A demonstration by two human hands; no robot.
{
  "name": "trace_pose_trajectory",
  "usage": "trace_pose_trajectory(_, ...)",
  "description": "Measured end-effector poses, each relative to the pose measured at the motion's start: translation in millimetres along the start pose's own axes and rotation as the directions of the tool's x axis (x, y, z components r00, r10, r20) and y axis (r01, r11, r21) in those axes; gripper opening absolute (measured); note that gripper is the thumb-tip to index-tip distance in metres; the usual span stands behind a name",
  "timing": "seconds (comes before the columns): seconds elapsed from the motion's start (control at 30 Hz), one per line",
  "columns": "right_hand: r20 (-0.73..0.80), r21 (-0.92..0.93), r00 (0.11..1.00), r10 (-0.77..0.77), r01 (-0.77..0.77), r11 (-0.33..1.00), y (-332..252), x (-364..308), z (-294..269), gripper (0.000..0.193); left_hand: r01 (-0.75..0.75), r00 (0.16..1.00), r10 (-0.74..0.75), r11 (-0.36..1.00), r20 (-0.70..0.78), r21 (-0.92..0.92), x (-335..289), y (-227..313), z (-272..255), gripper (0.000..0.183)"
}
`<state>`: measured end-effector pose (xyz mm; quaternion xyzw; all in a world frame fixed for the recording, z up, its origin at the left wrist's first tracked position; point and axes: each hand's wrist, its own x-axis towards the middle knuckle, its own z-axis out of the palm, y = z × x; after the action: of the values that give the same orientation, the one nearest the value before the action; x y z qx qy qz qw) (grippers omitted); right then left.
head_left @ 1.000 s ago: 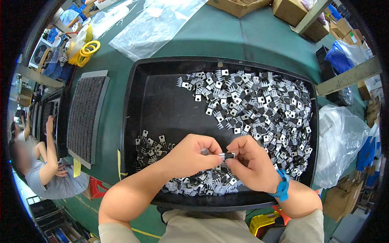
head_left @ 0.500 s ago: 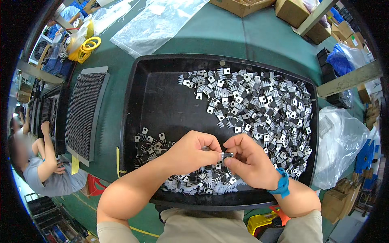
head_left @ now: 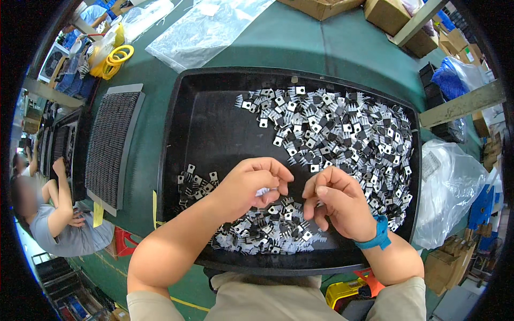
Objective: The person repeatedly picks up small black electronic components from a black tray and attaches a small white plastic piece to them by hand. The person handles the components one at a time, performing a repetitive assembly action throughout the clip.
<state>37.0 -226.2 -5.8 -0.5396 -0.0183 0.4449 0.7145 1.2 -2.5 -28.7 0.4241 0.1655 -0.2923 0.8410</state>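
Note:
My left hand (head_left: 256,184) hovers over the near middle of a black tray (head_left: 214,115), its fingers curled. A small white piece (head_left: 262,191) shows under those fingers, partly hidden. To its right, my right hand (head_left: 342,206) is open, fingers bent and apart, holding nothing that I can see. A blue band circles that wrist. Beneath the hands lies a near pile of transistor-like components (head_left: 267,232), mixed with whitish pieces. A much larger heap of components (head_left: 342,128), with black bodies, metal tabs and pins, covers the tray's right side. A smaller cluster (head_left: 193,184) sits by my left forearm.
Left of the tray stands a panel with dense rows of dark parts (head_left: 112,150). Clear plastic bags (head_left: 209,32) (head_left: 450,187) lie behind and right of the tray. Yellow tape rolls (head_left: 115,61) are at the far left. A co-worker (head_left: 69,219) sits at left; cardboard boxes (head_left: 393,24) stand at back.
The fingertips, which pinched a component together, have come apart. That component no longer shows between them. My left hand has risen slightly, and my right hand's fingers have spread.

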Motion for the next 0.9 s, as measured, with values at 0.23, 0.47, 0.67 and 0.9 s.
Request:
trace_pose_trajectory(0.23,0.368,-0.871,0.926,-0.087,0.375,0.318,8,0,8,0.017,-0.107,0.994,0.107,0.994,0.006,-0.024,1,-2,2,0.02)
trace_pose_trajectory(0.47,0.376,-0.848,0.916,-0.14,0.401,0.348,13,0,10,0.014,-0.029,0.998,0.039,0.985,0.057,-0.172,-1,3,0,0.019)
trace_pose_trajectory(0.67,0.21,-0.721,0.928,-0.309,0.36,0.592,4,-2,14,0.013,-0.087,0.988,0.092,0.995,0.121,-0.046,-3,0,-1,0.017)
trace_pose_trajectory(0.9,-0.011,-0.559,0.913,-0.407,0.332,0.76,10,-6,10,0.025,-0.075,0.996,0.073,0.997,0.051,0.033,-4,3,7,0.015)
